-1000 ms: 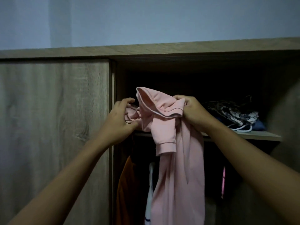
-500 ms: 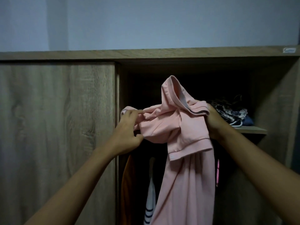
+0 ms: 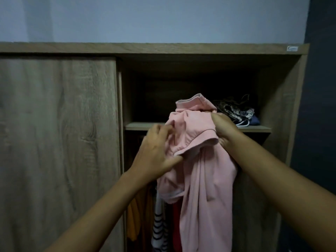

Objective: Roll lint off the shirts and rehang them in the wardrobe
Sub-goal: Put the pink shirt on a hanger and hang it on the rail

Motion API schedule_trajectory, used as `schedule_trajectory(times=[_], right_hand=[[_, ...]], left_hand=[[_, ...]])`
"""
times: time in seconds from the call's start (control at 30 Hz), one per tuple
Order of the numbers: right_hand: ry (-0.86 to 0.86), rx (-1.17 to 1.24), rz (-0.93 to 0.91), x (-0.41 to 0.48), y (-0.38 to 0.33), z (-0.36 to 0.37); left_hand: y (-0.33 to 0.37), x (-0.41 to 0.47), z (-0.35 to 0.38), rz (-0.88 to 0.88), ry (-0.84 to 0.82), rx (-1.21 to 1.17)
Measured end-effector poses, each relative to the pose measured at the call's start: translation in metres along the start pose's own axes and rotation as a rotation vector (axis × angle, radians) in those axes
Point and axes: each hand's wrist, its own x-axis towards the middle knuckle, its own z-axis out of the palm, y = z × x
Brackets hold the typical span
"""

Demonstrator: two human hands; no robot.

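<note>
A pink shirt hangs bunched in front of the open wardrobe, its collar raised near the shelf. My right hand grips the bunched top of the shirt from the right. My left hand is blurred and pinches a fold of the shirt's left side with thumb and fingers. No hanger or lint roller shows.
The wardrobe's sliding door covers the left half. A shelf holds a patterned pile of clothes at the right. Below hang an orange garment, a striped one and a red one.
Both hands have carried the pink shirt rightward and lower against the shelf edge. My left hand shifted its grip from the far left sleeve toward the middle of the shirt.
</note>
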Motion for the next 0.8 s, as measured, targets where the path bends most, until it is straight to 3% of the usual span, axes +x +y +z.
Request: schedule_trajectory(times=[0.1, 0.17, 0.27, 0.43, 0.63, 0.73, 0.8], right_hand=[[-0.038, -0.007, -0.006, 0.004, -0.007, -0.006], [-0.098, -0.001, -0.008, 0.005, -0.011, -0.008], [-0.121, -0.094, -0.014, 0.007, -0.009, -0.009], [-0.117, -0.355, 0.029, 0.011, 0.004, -0.014], [-0.296, -0.810, 0.037, 0.001, 0.044, -0.028], [-0.357, -0.765, -0.002, -0.004, 0.063, -0.031], [-0.400, -0.659, -0.024, -0.007, 0.064, -0.034]], left_hand=[[-0.015, -0.001, -0.004, -0.196, 0.023, -0.214], [-0.020, -0.003, -0.005, -0.317, -0.047, -0.329], [-0.029, -0.003, -0.004, -0.370, -0.198, -0.425], [-0.025, 0.003, -0.016, -0.541, -0.196, -0.672], [-0.015, 0.004, -0.034, -0.534, -0.226, -0.638], [-0.004, 0.000, -0.037, -0.436, -0.303, -0.640], [-0.001, -0.005, -0.039, -0.351, -0.473, -0.720]])
